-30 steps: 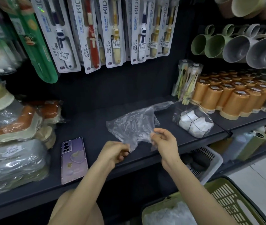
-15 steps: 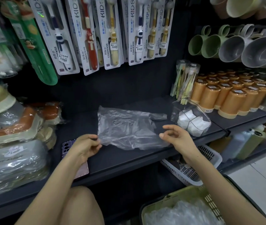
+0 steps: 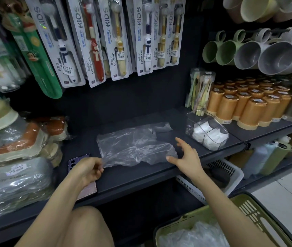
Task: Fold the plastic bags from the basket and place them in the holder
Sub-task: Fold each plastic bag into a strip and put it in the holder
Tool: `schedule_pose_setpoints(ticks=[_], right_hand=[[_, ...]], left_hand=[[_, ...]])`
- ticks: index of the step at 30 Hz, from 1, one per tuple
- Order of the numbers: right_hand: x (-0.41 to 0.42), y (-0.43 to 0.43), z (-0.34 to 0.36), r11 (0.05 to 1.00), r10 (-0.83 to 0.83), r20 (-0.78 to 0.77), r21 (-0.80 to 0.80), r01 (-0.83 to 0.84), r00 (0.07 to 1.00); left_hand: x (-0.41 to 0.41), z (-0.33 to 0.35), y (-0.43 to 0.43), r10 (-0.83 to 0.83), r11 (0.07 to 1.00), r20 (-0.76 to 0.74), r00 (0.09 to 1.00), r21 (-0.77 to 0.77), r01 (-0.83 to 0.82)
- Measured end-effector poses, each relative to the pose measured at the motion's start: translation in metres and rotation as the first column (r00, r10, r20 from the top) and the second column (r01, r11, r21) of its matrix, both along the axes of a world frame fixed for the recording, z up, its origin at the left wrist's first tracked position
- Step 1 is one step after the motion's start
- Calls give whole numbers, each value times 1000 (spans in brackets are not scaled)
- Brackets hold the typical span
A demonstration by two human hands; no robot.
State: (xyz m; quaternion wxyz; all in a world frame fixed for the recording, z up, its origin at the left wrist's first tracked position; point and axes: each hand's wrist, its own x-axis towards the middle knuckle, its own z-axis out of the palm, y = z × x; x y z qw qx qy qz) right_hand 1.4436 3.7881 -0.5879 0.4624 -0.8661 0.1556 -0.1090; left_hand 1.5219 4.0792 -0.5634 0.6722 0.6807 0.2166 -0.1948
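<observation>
Bag down since a second ago: it was hanging in the air between both grips, now the plastic bag point(image 3: 134, 145) is lying spread out on the dark shelf point(image 3: 141, 177), crinkled, long side running left-right.

My left grip point(image 3: 88, 169) is sitting at the bag's near-left corner, fingers curling in and pinching that corner as far as I'm seeing it. The rest of the bag is stretching away to the right of it.

My right grip point(image 3: 188, 157) has let go. It is hovering released at the bag's near-right end, fingers point(image 3: 180, 142) spreading wide, thumb point(image 3: 172, 159) touching the bag edge or hanging just over it, I cannot tell which. So the bag is lying between the two grips, anchored on the left only.

One strip of the bag is trailing off its far-right corner toward the holder point(image 3: 189, 127). That holder is standing on the same shelf just right of the bag: clear, split into compartments, white folded bags sitting inside.

Low at right, the green basket point(image 3: 248, 209) is sitting below the shelf edge, with loose bags point(image 3: 195, 236) piling inside.

I'm also seeing a phone point(image 3: 75, 160) lying on the shelf under the left wrist, partly hidden. Behind the holder, orange cups point(image 3: 248, 111) are standing in rows.
</observation>
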Motion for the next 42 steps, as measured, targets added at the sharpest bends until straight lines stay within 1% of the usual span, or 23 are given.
schedule_pose_setpoints(ticks=[2,3,4,6,8,10,12,14,16,18,20,22,25,30,32,35,36,37,40,42], right_hand=[[10,1,-3,984,17,-11,-178,-18,1000],[13,0,-4,978,23,6,-209,-21,1000],[13,-2,-6,983,25,35,-184,-18,999],[9,-9,-6,999,10,68,-34,-8,998],[1,-19,2,994,-6,57,113,0,998],[-8,-29,13,971,48,29,234,-54,998],[-17,-35,23,941,105,37,320,-111,994],[-24,-40,28,885,103,64,450,-121,993],[-30,-43,32,808,97,65,578,-117,993],[-34,-42,33,730,122,12,676,-98,992],[-34,-38,32,651,132,-54,758,-45,990],[-31,-33,29,615,68,-102,788,39,992],[-28,-26,21,595,-72,-128,790,146,989],[-33,-28,20,550,-194,-61,820,160,979],[-35,-33,18,504,-266,-55,843,187,962],[-37,-36,9,442,-356,-89,861,251,930],[-37,-37,8,446,-375,-105,850,279,921],[-38,-37,7,471,-377,-119,830,301,919],[-43,-39,10,609,-284,-148,735,298,947],[-44,-39,11,660,-251,-162,692,291,954]], left_hand=[[0,1,4,4,1000,-7,1000,-20,-5],[1,1,5,9,1000,-4,1000,-29,-9],[1,3,6,15,999,5,1000,-36,-15],[4,5,8,49,998,35,998,-39,-48],[10,6,10,103,994,67,992,-37,-101],[16,4,11,142,990,88,986,-30,-140],[20,2,10,156,988,95,983,-22,-154],[20,1,6,141,990,101,985,-4,-142],[17,0,2,108,994,111,988,17,-110],[14,-1,0,78,997,112,991,15,-80],[12,-1,-2,67,998,97,993,-1,-67],[9,-2,-2,51,999,85,995,0,-51],[6,-5,-6,8,999,130,991,30,-12],[1,-10,-6,-2,995,250,968,99,-23],[-1,-11,-8,1,995,261,965,94,-27],[-3,-14,-15,29,996,247,969,80,-50],[-2,-16,-17,46,994,248,968,82,-68],[-2,-16,-18,59,993,249,967,87,-83],[-3,-17,-17,46,993,234,971,96,-70],[-5,-15,-14,24,996,223,975,79,-43]])
